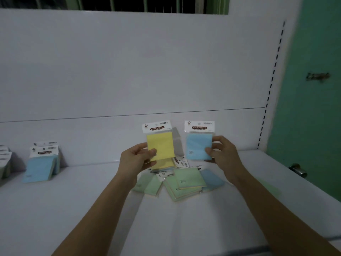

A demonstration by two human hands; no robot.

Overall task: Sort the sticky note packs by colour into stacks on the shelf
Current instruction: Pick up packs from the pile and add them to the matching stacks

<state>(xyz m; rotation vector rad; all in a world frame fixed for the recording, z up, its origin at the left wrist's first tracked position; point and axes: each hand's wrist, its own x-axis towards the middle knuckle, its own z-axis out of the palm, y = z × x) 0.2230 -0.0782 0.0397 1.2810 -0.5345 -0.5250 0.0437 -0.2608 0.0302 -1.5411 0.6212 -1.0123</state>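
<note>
Spreading across the shelf (184, 228), loose packs (184, 183) lie right of the blue stack (39, 167); above them the left hand (137, 159) pinches a yellow pack (160, 145), the right hand (222, 152) a blue pack (198, 147) — best carried to that stack squarely.

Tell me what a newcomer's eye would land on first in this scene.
Two raised packs, mid-frame: the left hand holds a yellow pack and the right hand holds a blue pack, both upright above the shelf. Below them lies a loose heap of green packs. At far left, a blue stack leans against the back panel.
</note>
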